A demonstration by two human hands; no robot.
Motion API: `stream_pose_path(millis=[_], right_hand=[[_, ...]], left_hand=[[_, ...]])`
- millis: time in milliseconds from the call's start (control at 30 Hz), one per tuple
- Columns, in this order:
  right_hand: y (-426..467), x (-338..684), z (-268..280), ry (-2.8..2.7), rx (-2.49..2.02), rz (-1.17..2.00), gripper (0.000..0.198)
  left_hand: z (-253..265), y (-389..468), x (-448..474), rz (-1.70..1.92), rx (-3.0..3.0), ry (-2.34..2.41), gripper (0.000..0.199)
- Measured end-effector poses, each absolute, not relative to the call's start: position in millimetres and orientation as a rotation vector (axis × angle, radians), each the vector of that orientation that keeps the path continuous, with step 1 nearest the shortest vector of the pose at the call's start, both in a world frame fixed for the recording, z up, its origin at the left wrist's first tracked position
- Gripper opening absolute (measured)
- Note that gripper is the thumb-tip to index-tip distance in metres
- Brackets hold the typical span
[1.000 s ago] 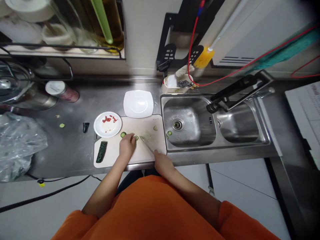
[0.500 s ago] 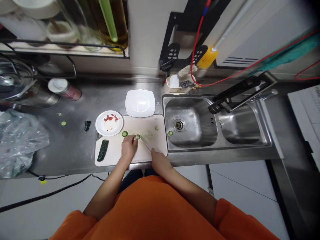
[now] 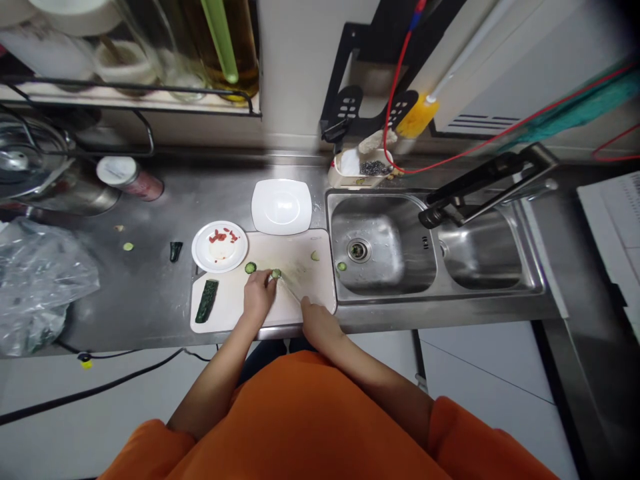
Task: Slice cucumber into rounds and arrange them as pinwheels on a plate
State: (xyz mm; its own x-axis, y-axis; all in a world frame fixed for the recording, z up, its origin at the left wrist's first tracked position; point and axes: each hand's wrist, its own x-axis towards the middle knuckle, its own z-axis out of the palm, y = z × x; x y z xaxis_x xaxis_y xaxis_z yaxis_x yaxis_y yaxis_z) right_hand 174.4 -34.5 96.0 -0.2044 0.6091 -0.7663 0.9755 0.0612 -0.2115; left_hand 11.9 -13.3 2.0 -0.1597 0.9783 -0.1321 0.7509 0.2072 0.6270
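My left hand [image 3: 259, 293] is closed on a small cucumber piece [image 3: 276, 274] near the middle of the white cutting board [image 3: 313, 293]. Wrapped round the handle of a knife [image 3: 291, 289] is my right hand [image 3: 320, 323]; the blade points up and left, its tip at the cucumber piece. A round cucumber slice [image 3: 251, 267] lies just beyond my left fingers. Farther left on the board rests a length of dark green cucumber [image 3: 207, 301]. A thin pale slice [image 3: 315, 255] is at the board's upper right.
A white plate with red bits [image 3: 199, 258] overlaps the board's upper left corner. Behind the board stands an unfilled white square plate [image 3: 260, 205]. To the right is a steel double sink [image 3: 395, 260]. A cucumber end [image 3: 175, 251] and a plastic bag [image 3: 45, 287] lie left.
The view has shifted very slightly. Both hands, the knife and the cucumber piece stay in nearly the same place.
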Motion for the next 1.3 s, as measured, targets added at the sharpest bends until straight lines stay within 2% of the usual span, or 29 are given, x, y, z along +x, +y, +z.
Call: stream_pose_path(millis=[567,767,867,1000,1300], right_hand=[[-43.4,183.2,99.6,1.82,1.554,-1.032,0.036],[-45.9,186.2,99.8,1.799,1.581,-1.036,0.038],[-45.1,186.6,99.6,1.81,1.58,-1.028,0.041],[-45.6,187.2,97.7,1.8,1.574,-1.031,0.04],[-44.4,196.2,89.7,1.78,1.692,-1.019,0.04]], left_hand=[[14.2,-5.7,14.8,0.546,1.443,1.987,0.012],[26.0,-2.4,-9.3,0.64,1.1,2.083,0.027],[28.1,0.1,-27.4,0.657,1.017,2.154,0.026],[25.7,0.9,-37.1,0.618,1.133,2.247,0.021],[15.0,-0.6,-36.0,0.616,1.533,2.236,0.026]])
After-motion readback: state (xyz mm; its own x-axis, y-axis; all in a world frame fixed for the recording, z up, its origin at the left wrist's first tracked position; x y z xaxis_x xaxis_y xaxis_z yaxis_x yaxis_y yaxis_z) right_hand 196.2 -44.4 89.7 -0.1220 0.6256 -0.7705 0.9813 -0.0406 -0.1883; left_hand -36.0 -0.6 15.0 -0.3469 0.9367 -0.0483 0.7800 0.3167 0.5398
